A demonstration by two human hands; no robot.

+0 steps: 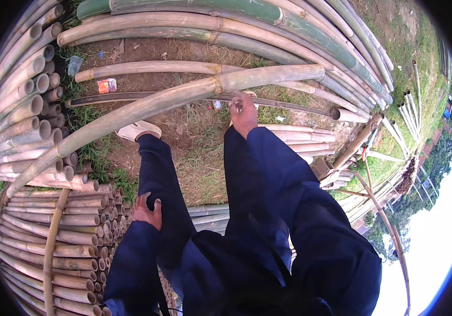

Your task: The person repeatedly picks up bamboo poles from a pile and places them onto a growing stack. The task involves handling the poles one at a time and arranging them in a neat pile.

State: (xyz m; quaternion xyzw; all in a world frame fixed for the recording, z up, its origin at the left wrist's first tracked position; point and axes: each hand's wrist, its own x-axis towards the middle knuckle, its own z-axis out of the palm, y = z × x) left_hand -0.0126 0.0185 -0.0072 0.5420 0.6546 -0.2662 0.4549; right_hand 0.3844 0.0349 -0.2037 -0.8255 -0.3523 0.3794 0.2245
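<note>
In the head view, the person's right hand (243,113) reaches forward and down, its fingers closed around a small metal tool (239,107) held against a thin dark rod (184,98). What kind of tool it is cannot be told. The rod lies on the ground with its long axis running left to right, from the left near a red-and-white scrap of packaging (107,85) to the right where it ends by the open mouth of a bamboo pole (342,114).

Just above the hand, a long bamboo pole (184,97) crosses the scene on a slant. Its thick cut end points to the upper right, and its length sweeps down to the lower left, over the stacked bamboo ends (42,84). This pole passes in front of the rod and hides part of it.

The left hand (147,210) rests flat on the left thigh, fingers spread slightly and gripping nothing. A white shoe (139,129) stands on bare dirt beside the slanted pole.

More bamboo poles (236,21) lie beyond, curving along the top, and another stack of cut poles (57,247) fills the lower left. Thin poles (407,113) lie on grass to the right.
</note>
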